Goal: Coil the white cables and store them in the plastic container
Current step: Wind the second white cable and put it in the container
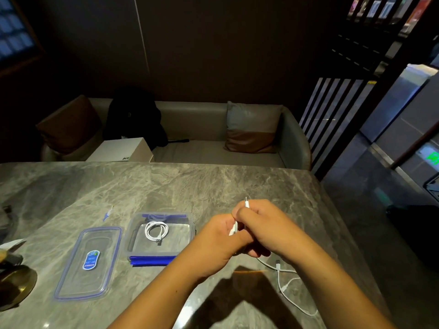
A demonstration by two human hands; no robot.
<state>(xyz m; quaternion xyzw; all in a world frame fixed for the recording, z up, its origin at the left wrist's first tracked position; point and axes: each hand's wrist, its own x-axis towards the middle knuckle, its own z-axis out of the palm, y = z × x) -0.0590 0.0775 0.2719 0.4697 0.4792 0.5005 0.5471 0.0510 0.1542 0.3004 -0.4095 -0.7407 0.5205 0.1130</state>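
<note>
A clear plastic container [133,233] with blue clips stands open on the marble table, and one coiled white cable [156,230] lies inside it. Just right of the container, my left hand [215,243] and my right hand [263,226] are together, both gripping a second white cable [247,204]. One connector end sticks up above my right hand and another white end shows between the hands. More loose white cable [285,287] trails over the table below my right forearm; whether it is the same cable I cannot tell.
The container's clear lid [71,276] with a blue label lies flat to the left of it. A brass dish [16,286] and dark items sit at the left edge. The table's right edge [351,233] drops to the floor. A sofa with cushions stands behind.
</note>
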